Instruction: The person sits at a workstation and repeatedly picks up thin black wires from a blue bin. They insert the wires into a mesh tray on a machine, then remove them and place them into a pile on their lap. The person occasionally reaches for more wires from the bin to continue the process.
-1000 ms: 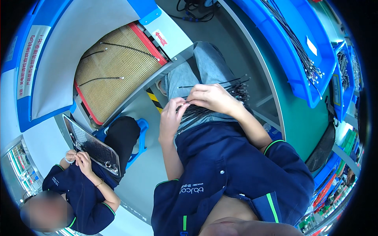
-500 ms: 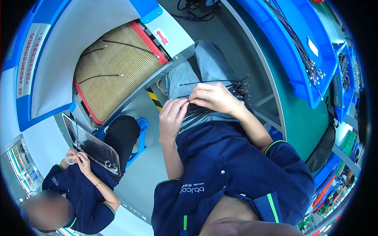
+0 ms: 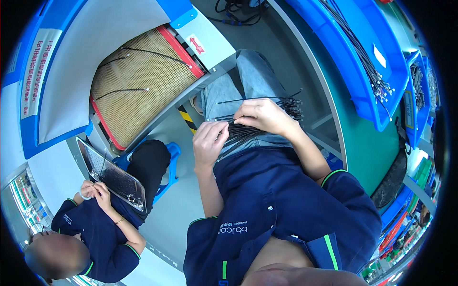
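Note:
A bundle of thin black cables [image 3: 292,108] lies across my lap, with a single cable [image 3: 238,99] sticking out along its far side. Over its left end my left hand [image 3: 209,143] is closed, thumb and fingers pinched together on the end of a thin black cable. My right hand [image 3: 264,116] is beside it, just right, fingertips also pinched on that thin cable; a narrow gap separates the two hands. The pinched cable end itself is mostly covered by my fingers.
Ahead left, a machine's mesh conveyor belt [image 3: 138,76] carries several black cables. At left a co-worker holds a cable above a metal tray [image 3: 114,176]. On the right, a blue bin [image 3: 353,57] with black cables stands on a green tabletop [image 3: 367,148].
My right hand has shifted slightly right, widening the gap between my fingertips. My left hand has barely moved. The co-worker's cable has swung to a different slant.

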`<act>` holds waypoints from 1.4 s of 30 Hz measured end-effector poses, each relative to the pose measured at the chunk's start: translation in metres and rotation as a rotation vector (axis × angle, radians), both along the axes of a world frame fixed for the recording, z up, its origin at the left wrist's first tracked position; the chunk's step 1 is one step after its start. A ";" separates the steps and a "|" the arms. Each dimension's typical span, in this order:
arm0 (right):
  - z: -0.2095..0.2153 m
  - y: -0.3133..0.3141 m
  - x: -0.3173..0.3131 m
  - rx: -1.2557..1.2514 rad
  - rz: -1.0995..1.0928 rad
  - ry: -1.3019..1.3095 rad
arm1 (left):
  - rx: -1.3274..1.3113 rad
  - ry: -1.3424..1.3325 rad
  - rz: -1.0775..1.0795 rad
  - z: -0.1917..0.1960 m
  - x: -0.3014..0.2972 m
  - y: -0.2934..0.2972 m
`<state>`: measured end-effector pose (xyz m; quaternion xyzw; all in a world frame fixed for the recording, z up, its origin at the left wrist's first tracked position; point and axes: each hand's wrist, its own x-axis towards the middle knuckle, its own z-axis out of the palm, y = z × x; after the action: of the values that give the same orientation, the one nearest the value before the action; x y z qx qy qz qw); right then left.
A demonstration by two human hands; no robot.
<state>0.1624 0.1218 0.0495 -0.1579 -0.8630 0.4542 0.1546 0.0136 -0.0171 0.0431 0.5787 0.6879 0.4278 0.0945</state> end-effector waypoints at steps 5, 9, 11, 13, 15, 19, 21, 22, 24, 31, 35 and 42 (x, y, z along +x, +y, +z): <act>-0.005 0.000 -0.001 0.011 0.027 0.075 | 0.033 -0.005 -0.009 0.000 0.001 0.004; -0.005 0.001 -0.002 -0.048 0.033 0.101 | 0.003 -0.007 -0.019 0.000 -0.001 0.004; -0.004 0.004 0.001 -0.050 0.023 0.080 | -0.014 0.001 0.000 0.001 -0.004 0.003; -0.001 0.009 0.005 -0.015 -0.003 0.022 | -0.014 0.008 0.007 0.001 -0.005 0.003; 0.001 0.010 0.005 0.012 0.015 0.032 | 0.006 0.012 0.001 -0.002 -0.006 0.004; 0.000 0.010 0.005 0.021 0.012 0.015 | -0.007 -0.010 -0.009 -0.005 -0.007 0.003; -0.001 0.010 0.005 -0.004 0.021 0.005 | -0.021 0.002 -0.026 -0.006 -0.008 0.003; 0.000 0.010 0.005 -0.016 0.028 0.001 | -0.030 0.012 -0.026 -0.006 -0.010 0.003; 0.001 0.013 0.008 -0.015 0.006 -0.013 | -0.047 0.033 -0.027 -0.006 -0.013 0.003; 0.008 0.031 0.027 0.046 -0.109 -0.046 | -0.135 -0.021 0.100 -0.012 -0.030 -0.010; 0.011 0.031 0.026 0.073 -0.162 -0.056 | -0.155 -0.126 0.131 -0.019 -0.031 -0.011; 0.013 0.031 0.022 0.152 -0.150 -0.045 | -0.180 -0.342 0.205 -0.020 -0.033 -0.014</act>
<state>0.1844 0.1524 0.0624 -0.2198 -0.8841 0.3708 0.1803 -0.0198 -0.0313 0.0233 0.4139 0.7525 0.4639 0.2174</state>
